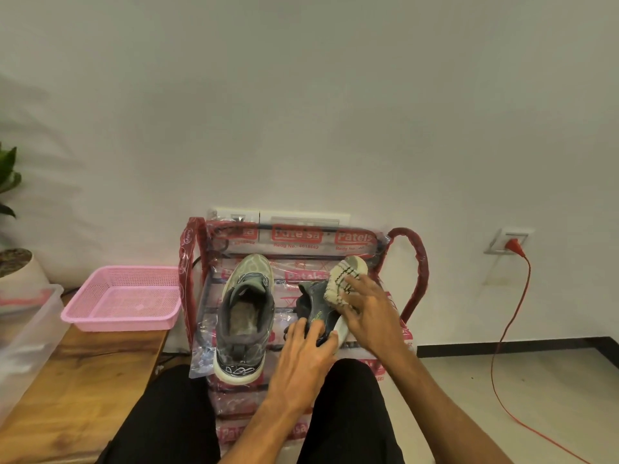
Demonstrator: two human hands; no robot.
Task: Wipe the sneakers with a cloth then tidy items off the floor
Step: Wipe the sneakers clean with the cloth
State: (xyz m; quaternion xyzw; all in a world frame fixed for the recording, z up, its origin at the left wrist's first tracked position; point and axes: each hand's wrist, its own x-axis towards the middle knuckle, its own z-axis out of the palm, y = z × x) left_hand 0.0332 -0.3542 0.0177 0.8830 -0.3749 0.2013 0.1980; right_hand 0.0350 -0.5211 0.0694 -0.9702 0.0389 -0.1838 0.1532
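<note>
The right hand presses a cream knitted cloth onto the tilted grey sneaker's toe end, its length running away; the left hand grips the heel

We seem to be in a home, by a plain white wall; a plastic-wrapped shoe rack holds sneakers; a potted plant stands left; a pink basket rests on a wooden bench; a red cord trails from a wall socket.
</note>
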